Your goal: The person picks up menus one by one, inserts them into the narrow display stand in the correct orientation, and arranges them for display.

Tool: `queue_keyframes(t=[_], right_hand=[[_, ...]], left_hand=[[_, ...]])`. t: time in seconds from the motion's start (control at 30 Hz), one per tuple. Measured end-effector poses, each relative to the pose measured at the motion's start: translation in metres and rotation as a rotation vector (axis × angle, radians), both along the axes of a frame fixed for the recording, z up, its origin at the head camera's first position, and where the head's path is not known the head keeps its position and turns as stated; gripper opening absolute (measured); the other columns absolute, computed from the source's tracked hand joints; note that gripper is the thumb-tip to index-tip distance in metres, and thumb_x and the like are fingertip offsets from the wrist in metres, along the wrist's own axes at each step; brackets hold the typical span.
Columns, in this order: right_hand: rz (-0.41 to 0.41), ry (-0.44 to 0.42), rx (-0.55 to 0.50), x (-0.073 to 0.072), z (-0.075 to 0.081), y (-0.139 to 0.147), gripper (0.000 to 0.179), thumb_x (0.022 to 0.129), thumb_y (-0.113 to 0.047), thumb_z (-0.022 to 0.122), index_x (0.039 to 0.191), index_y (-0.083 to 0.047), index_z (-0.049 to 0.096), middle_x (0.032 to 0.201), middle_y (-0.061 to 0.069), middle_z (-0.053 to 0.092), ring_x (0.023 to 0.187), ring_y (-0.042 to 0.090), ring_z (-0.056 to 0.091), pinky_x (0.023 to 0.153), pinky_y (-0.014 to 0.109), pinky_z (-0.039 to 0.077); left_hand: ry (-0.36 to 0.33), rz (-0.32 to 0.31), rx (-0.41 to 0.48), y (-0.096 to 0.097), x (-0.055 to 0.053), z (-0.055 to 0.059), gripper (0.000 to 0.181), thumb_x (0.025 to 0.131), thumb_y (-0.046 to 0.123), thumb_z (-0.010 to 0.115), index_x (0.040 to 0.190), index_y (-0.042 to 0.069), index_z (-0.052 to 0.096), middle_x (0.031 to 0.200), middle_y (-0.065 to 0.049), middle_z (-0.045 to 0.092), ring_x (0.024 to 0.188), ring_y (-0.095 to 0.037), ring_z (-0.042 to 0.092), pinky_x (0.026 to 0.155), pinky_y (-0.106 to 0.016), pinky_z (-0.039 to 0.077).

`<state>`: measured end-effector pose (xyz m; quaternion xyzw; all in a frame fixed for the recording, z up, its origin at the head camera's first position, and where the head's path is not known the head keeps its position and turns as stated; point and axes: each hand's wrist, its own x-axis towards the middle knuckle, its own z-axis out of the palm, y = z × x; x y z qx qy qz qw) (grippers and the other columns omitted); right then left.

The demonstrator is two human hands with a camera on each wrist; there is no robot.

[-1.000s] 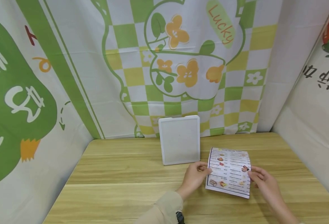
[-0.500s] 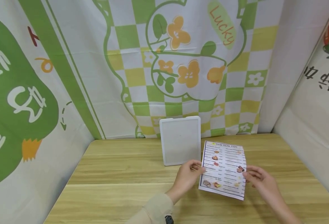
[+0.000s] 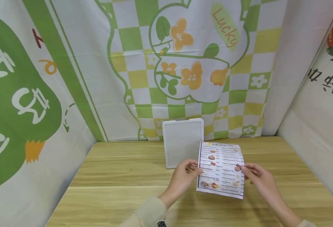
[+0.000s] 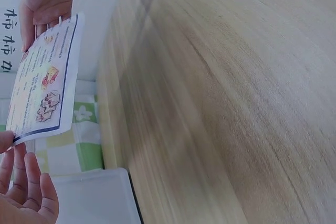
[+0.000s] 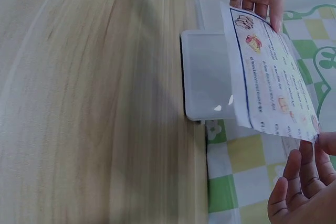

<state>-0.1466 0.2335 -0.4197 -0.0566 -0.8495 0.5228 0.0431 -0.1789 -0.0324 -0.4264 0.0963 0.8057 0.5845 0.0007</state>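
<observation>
A printed paper menu with food pictures and columns of text is held up over the table, slightly bowed. My left hand pinches its left edge between thumb and fingers. On the opposite edge my right hand pinches it the same way. Both wrist views show the menu clear of the tabletop, thumbs on the printed face and fingers behind. Behind it and to the left stands a white framed board, upright on the table; the menu overlaps its lower right corner in the head view.
The wood-grain table reaches back to a green and yellow checked curtain. Printed cloth hangs on the left and the right side. A dark watch sits at the left sleeve.
Both hands have carried the menu to the left, closer to the white board. Its top edge has risen and its face shows more squarely. The board stays in place.
</observation>
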Motion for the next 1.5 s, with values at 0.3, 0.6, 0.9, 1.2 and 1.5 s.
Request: queue_keyframes(t=[0.3,0.6,0.9,1.2,1.5], right_hand=[[0.035,0.026,-0.009,-0.009,0.014,-0.017,0.045,0.098,-0.033,0.064,0.124,0.004,0.06,0.107,0.007,0.071,0.084,0.008,0.063,0.072,0.023,0.051],[0.069,0.054,-0.041,-0.018,0.027,-0.04,0.043,0.097,-0.033,0.065,0.122,0.001,0.061,0.107,0.008,0.07,0.087,0.008,0.062,0.074,0.023,0.051],[0.114,0.144,-0.121,-0.03,0.036,-0.06,0.037,0.097,-0.022,0.066,0.122,0.005,0.061,0.105,0.011,0.071,0.086,0.004,0.062,0.077,0.022,0.054],[0.119,0.166,-0.15,-0.042,0.047,-0.075,0.034,0.097,-0.017,0.066,0.121,0.006,0.061,0.107,0.015,0.07,0.086,0.003,0.062,0.078,0.021,0.053],[0.122,0.213,-0.133,-0.054,0.053,-0.085,0.033,0.096,-0.014,0.066,0.122,0.005,0.061,0.108,0.017,0.069,0.087,0.004,0.061,0.08,0.02,0.053]], left_hand=[[0.032,0.031,-0.013,-0.017,0.001,0.014,0.019,0.09,0.023,0.073,0.101,0.008,0.069,0.089,0.002,0.066,0.083,-0.012,0.058,0.079,-0.031,0.05],[0.059,0.047,-0.048,-0.04,0.003,0.028,0.023,0.092,0.021,0.072,0.109,0.007,0.065,0.088,0.002,0.066,0.083,-0.013,0.058,0.078,-0.031,0.049],[0.105,0.071,-0.094,-0.061,-0.001,0.04,0.025,0.093,0.024,0.071,0.11,0.006,0.066,0.09,-0.002,0.068,0.084,-0.016,0.059,0.08,-0.036,0.05],[0.115,0.107,-0.129,-0.072,-0.008,0.05,0.023,0.092,0.022,0.072,0.108,0.007,0.067,0.092,-0.001,0.068,0.085,-0.017,0.06,0.082,-0.037,0.052],[0.146,0.15,-0.143,-0.077,-0.016,0.052,0.022,0.093,0.02,0.071,0.11,0.009,0.065,0.091,0.0,0.067,0.082,-0.015,0.059,0.079,-0.035,0.051]])
